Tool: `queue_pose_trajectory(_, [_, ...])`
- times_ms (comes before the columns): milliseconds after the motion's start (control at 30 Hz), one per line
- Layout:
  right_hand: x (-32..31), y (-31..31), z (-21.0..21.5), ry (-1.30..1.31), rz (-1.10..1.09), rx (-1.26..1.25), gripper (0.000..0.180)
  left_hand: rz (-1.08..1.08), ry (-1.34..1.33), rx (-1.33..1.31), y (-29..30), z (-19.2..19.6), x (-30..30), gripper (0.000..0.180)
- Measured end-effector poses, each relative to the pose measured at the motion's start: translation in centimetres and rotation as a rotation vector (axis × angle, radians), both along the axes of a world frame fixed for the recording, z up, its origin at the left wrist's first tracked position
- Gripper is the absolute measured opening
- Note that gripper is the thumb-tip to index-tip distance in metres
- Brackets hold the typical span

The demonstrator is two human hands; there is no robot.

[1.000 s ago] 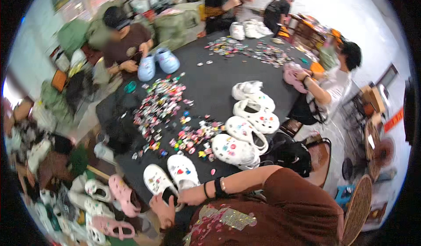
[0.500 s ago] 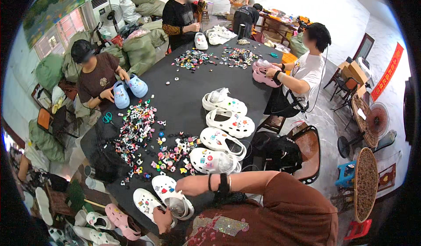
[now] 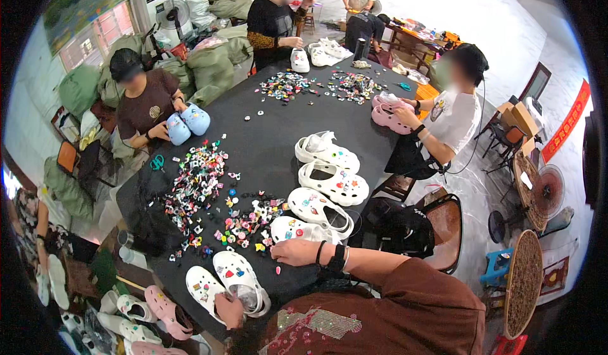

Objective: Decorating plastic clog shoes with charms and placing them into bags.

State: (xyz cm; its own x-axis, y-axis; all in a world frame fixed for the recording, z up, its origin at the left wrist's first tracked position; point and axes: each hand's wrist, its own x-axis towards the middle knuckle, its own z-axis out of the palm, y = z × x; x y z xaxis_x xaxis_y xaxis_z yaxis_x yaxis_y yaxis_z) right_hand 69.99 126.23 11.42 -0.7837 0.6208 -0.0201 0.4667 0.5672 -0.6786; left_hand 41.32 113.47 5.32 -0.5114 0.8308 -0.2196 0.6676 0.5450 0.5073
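A pair of white clogs (image 3: 240,281) with small coloured charms on the toes stands at the table's near edge. My left hand (image 3: 228,310) is closed on the heel part of the left clog in this pair. Clear plastic stuffing shows inside the right one. Beside the nearest clog of the white row (image 3: 297,229), my right hand (image 3: 296,252) is low over the table, fingers bent together and their tips hidden. A small pinkish-red charm (image 3: 278,270) lies just below that hand. Loose shoe charms (image 3: 244,222) are heaped just beyond it.
A larger charm heap (image 3: 196,181) and teal scissors (image 3: 157,162) lie on the black table (image 3: 253,139). Co-workers around it hold blue clogs (image 3: 188,124), pink clogs (image 3: 391,113) and a white clog (image 3: 299,60). More clogs (image 3: 168,310) are piled at lower left.
My right hand has left the white pair and moved right, toward the row of clogs. The left hand stays on the pair. At far left, a co-worker's blue clogs are drawn closer to their body.
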Motion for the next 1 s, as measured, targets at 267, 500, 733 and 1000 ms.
queue_pose_trajectory(267, [0.8, 1.3, -1.9, 0.039, 0.029, -0.017, 0.015, 0.172, -0.129, 0.027, 1.6, 2.5, 2.2, 0.044])
queue_pose_trajectory(500, [0.4, 1.6, -1.3, -0.040, 0.106, -0.018, 0.015, 0.104, 0.015, 0.177, 0.6, 0.1, 2.3, 0.023])
queue_pose_trajectory(733, [-0.2, 1.4, -0.9, -0.050, 0.168, -0.017, 0.015, -0.067, 0.175, 0.215, -0.7, 1.2, 0.8, 0.013])
queue_pose_trajectory(1000, [-0.7, 1.9, -1.4, -0.123, 0.251, 0.017, 0.018, -0.406, 0.303, 0.065, -3.8, 3.0, -1.3, 0.005])
